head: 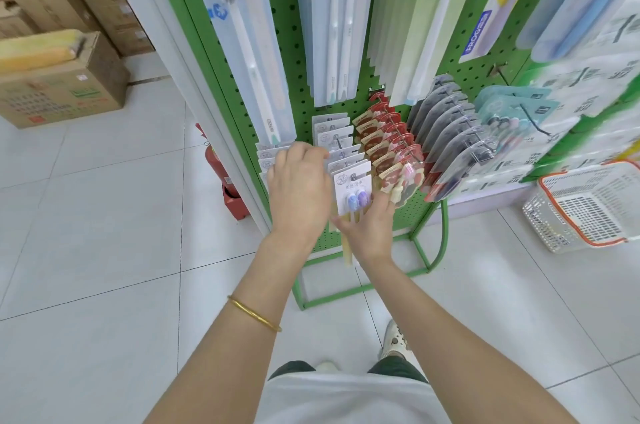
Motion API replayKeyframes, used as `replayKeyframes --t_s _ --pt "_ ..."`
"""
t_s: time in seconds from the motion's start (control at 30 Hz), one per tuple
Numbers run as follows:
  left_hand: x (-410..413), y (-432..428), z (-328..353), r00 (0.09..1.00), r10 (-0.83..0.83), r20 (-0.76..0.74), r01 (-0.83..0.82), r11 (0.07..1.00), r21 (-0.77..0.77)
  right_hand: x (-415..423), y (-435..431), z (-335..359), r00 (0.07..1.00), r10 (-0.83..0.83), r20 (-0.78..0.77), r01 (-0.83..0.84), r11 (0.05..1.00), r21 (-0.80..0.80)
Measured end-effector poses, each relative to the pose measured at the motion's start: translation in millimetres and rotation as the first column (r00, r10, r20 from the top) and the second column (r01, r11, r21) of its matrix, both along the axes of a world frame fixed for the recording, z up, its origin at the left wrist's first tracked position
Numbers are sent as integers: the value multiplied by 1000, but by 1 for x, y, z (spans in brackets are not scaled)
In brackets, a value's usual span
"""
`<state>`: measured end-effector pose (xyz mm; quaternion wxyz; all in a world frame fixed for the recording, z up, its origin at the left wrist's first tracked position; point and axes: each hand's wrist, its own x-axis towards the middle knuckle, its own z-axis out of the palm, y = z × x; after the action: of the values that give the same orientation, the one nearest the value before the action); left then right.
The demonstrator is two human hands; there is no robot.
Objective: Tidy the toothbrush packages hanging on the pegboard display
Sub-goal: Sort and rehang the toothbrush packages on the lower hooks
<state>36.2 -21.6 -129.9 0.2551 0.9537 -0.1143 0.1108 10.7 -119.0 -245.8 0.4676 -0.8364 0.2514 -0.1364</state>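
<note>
- The person stands right up against the green pegboard [282, 25], both bare arms stretched towards its lowest row of pegs.
- The left hand [299, 191] shows its back, with the fingers curled down over the tops of the white-card toothbrush packages [334, 132] and gripping them where they hang on their peg. A gold bangle [254, 314] sits on that forearm.
- The right hand [369, 228] comes in from below and holds the front package [352, 186] by its lower part. The fingers are wrapped up behind the card, and the pale brush handles run down past the palm.
- That front package has two brush heads, one blue and one purple, and hangs at the outer end of the white-card row, tipped towards the person.
- Just beside it, on the right, hangs a fanned row of red-card packages [384, 146], then dark blister packs [446, 132].
- Long toothbrush packs [249, 42] hang higher on the board (their print is too blurred to read).
- A white basket with an orange rim [588, 205] sits on the tiled floor [104, 250] to the right.
- Cardboard boxes [62, 91] are stacked at the far left, and a red fire extinguisher [214, 160] stands by the white post.
</note>
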Motion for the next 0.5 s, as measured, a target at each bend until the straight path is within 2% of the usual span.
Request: replayKeyframes --t_s 0.27,0.5 --pt "12 -3 -6 1000 -12 27 6 982 191 15 7 1 999 20 -33 -22 999 -44" --pt "28 -7 -6 994 -110 21 99 949 300 14 3 4 995 63 -73 -65 998 -27"
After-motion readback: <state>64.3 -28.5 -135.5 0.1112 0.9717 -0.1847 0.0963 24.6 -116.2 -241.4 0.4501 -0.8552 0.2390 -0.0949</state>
